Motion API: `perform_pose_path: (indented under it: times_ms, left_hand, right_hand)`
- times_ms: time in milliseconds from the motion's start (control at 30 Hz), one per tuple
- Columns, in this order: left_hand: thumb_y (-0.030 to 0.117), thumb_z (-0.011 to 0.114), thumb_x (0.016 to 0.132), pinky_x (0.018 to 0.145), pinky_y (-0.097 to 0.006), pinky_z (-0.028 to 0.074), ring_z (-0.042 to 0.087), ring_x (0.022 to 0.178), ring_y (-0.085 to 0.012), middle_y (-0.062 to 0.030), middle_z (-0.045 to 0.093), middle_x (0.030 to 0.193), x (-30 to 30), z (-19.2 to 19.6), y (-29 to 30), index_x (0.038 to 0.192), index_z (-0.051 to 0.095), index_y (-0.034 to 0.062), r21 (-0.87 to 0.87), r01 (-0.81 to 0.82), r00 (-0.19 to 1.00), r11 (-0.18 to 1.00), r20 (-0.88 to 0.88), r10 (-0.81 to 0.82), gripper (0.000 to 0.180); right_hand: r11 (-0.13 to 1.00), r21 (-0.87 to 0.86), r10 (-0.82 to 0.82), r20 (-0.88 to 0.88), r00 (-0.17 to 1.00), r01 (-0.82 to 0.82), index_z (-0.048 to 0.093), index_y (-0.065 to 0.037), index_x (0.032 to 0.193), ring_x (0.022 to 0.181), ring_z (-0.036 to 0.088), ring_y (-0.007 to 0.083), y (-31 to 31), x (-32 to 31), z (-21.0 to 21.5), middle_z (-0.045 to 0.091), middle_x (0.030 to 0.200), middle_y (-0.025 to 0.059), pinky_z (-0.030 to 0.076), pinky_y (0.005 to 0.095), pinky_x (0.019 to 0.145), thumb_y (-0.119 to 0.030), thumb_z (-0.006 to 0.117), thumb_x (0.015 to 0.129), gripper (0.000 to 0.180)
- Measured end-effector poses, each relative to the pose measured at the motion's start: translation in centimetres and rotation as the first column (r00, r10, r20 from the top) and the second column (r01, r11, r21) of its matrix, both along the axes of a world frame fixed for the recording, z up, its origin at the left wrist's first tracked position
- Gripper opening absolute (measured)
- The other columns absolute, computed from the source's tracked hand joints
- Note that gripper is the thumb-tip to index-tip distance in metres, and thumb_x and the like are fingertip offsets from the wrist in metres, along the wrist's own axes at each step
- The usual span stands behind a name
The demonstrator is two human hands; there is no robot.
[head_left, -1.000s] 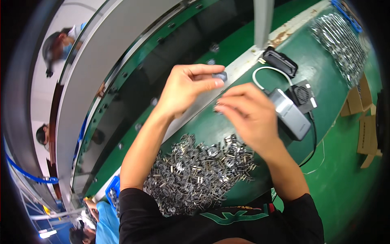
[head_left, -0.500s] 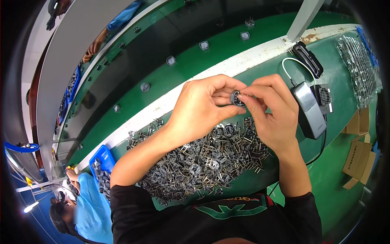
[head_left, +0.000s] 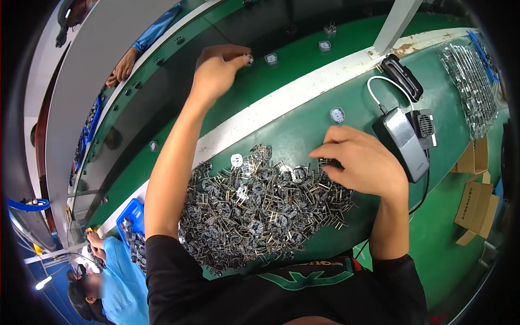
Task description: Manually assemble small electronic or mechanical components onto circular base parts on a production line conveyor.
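Note:
At the far side, over the dark green belt [head_left: 260,32], my left hand [head_left: 216,73] is closed in a pinch. A small round part [head_left: 249,59] shows at its fingertips, mostly covered by them. My right hand [head_left: 360,160] reaches over the right edge of a heap of black pronged parts [head_left: 260,211]; index finger and thumb are apart, with dark pieces visible between them. Just beyond that hand, one round grey part with a pale face [head_left: 337,115] lies on the green table [head_left: 292,127].
More round parts [head_left: 271,59] sit spaced along the belt, behind a white ledge [head_left: 303,84]. At right are a grey power bank [head_left: 409,143] with a white cable, a black holder [head_left: 402,77] and bagged metal parts [head_left: 470,89]. A co-worker in blue [head_left: 122,276] works beside a blue bin [head_left: 131,216].
My hands have parted from the round part they held together. The left has gone up to the belt, the right down to the heap. A round part now lies on the table.

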State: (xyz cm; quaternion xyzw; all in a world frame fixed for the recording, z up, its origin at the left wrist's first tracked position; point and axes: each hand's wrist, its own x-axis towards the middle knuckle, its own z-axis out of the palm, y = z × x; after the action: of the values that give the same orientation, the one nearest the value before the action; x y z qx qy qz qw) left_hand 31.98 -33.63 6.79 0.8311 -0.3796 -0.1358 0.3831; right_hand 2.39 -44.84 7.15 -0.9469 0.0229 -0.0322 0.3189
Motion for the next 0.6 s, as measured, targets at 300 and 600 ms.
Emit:
perform_pose_path:
  times_ms: [300, 600]
  left_hand:
    - [0.016, 0.069, 0.087, 0.091, -0.040, 0.053, 0.071, 0.101, -0.0307, -0.0148, 0.075, 0.102, 7.1, -4.4, -3.0, 0.110, 0.075, 0.0082, 0.121, 0.025, 0.933, 0.992, 0.353, -0.066, 0.025]
    - [0.040, 0.066, 0.090, 0.077, -0.040, 0.055, 0.073, 0.081, -0.0305, -0.0182, 0.074, 0.085, -2.4, -0.1, -10.8, 0.102, 0.075, 0.0022, 0.140, 0.166, 0.923, 0.976, 0.327, -0.203, 0.041]
  right_hand:
    - [0.988, 0.146, -0.040, -0.061, 0.997, 0.048, 0.065, -0.004, 0.109, 0.087, 0.062, 0.0345, -0.4, 0.1, -0.4, 0.058, 0.095, 0.0122, 0.051, 0.0435, 0.074, 0.006, 0.062, 0.075, 0.036]
    - [0.927, 0.357, -0.211, 0.244, 0.947, 0.114, 0.071, 0.003, 0.093, 0.083, 0.063, 0.0295, -0.6, 1.0, 0.0, 0.058, 0.096, 0.0114, 0.052, 0.0395, 0.075, 0.009, 0.063, 0.077, 0.020]
